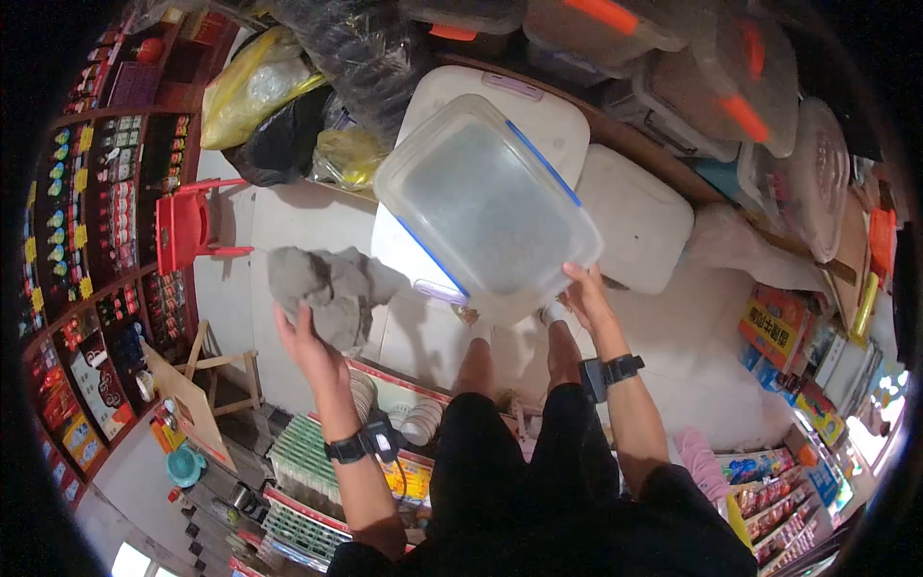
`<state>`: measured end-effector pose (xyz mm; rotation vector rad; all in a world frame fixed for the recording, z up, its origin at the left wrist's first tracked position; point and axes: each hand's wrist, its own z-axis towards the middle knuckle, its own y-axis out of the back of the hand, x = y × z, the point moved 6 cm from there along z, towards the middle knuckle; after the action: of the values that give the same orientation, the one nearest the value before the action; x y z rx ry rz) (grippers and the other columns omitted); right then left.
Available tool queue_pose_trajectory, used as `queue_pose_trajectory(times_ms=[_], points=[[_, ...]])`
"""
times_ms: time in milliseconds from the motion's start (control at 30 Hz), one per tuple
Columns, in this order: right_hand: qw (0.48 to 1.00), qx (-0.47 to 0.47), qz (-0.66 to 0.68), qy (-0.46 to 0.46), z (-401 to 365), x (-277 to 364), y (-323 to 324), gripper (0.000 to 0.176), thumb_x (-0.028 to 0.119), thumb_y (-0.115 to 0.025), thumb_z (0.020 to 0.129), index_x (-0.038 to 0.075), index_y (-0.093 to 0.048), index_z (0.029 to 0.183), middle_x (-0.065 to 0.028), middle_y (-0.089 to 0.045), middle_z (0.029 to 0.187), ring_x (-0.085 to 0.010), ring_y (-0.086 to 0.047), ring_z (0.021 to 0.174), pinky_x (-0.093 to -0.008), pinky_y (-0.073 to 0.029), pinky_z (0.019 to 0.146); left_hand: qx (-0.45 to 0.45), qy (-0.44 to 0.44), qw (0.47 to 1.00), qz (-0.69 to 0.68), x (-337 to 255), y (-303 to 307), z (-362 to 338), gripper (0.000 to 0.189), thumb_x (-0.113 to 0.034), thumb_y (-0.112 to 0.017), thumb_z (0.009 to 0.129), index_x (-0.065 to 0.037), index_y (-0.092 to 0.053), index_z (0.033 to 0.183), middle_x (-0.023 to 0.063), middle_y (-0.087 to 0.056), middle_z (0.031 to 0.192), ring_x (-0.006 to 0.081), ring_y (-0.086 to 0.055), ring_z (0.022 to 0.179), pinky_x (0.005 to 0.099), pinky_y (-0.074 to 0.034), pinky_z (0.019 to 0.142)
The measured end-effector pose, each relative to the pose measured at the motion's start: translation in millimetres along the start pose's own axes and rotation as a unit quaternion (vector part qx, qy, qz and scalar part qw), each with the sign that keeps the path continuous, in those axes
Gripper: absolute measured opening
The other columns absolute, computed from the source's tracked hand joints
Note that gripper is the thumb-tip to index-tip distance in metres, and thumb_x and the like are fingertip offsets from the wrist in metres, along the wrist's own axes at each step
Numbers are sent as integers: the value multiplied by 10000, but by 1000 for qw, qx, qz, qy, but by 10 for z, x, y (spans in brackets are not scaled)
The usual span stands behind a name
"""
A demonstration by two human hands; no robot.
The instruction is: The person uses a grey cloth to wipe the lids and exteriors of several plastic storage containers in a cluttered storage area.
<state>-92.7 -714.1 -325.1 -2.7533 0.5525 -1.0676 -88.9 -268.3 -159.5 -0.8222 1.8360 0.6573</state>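
Note:
My right hand (587,300) grips the near right corner of a translucent plastic box lid (490,202). The lid has a blue strip along each of two opposite sides and is held up above a white box (433,104) with purple clips. In my left hand (312,348) is a crumpled grey cloth (332,288), which hangs to the left of the lid, apart from it. Part of that hand's grip is hidden by the cloth. Both wrists wear dark straps with a small device.
A red chair (197,226) stands at left, before shelves of packaged goods (120,183). Stacked storage boxes with orange clips (673,87) fill the upper right. A white lid (635,219) lies right of the raised lid. Stacked bowls (420,421) sit near my legs.

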Motion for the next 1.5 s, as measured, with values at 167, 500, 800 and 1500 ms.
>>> queue_pose_trajectory(times_ms=[167, 500, 800, 1500], points=[[998, 42, -50, 14, 258, 167, 124, 847, 339, -694, 918, 59, -246, 1580, -177, -384, 1549, -327, -346, 1459, -501, -293, 1194, 22, -81, 996, 13, -84, -557, 308, 429, -241, -637, 1030, 35, -554, 1348, 125, -647, 1275, 198, -623, 1135, 348, -505, 999], [985, -61, -152, 58, 291, 180, 120, 746, 387, -613, 954, 41, -338, 1555, -155, -461, 1503, -298, -417, 1390, -408, -303, 1172, 329, -465, 644, 510, 418, -2257, -349, 564, -434, -547, 1019, -110, -537, 1481, 202, -557, 1432, 397, -480, 1304, 503, -337, 1135], [965, -49, -208, 150, 358, 175, 69, 685, 383, -572, 969, -12, -387, 1498, -177, -506, 1429, -288, -459, 1340, -389, -344, 1136, 329, -520, 575, 539, 506, -2440, 11, 613, -418, -650, 938, -192, -536, 1497, 194, -542, 1251, 392, -505, 1126, 506, -426, 981], [997, -2, -79, 6, 382, 204, 87, 882, 648, -332, 1062, -53, -259, 1592, -151, -252, 1672, -259, -267, 1519, -377, -206, 1243, 376, -404, 637, 538, 1448, -2033, -1905, 714, -307, -733, 885, -115, -483, 1526, 194, -548, 1104, 389, -584, 950, 501, -510, 771]])
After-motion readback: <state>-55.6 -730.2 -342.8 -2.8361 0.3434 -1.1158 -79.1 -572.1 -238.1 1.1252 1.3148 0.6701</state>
